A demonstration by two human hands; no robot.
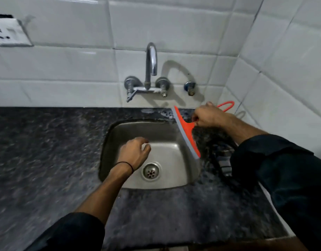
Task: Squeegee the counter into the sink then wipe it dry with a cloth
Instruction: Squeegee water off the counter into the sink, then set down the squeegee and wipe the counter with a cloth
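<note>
An orange squeegee with a grey rubber blade lies along the right rim of the steel sink, blade facing the basin. My right hand grips its handle, whose orange loop end sticks out behind the hand near the wall. My left hand hovers over the sink basin, fingers curled and holding nothing, a black band on the wrist. The dark speckled stone counter surrounds the sink. No cloth is in view.
A chrome wall tap hangs over the sink's back edge, with a separate valve to its right. White tiled walls close the back and right side. A wall socket sits upper left. The drain is in the basin's middle.
</note>
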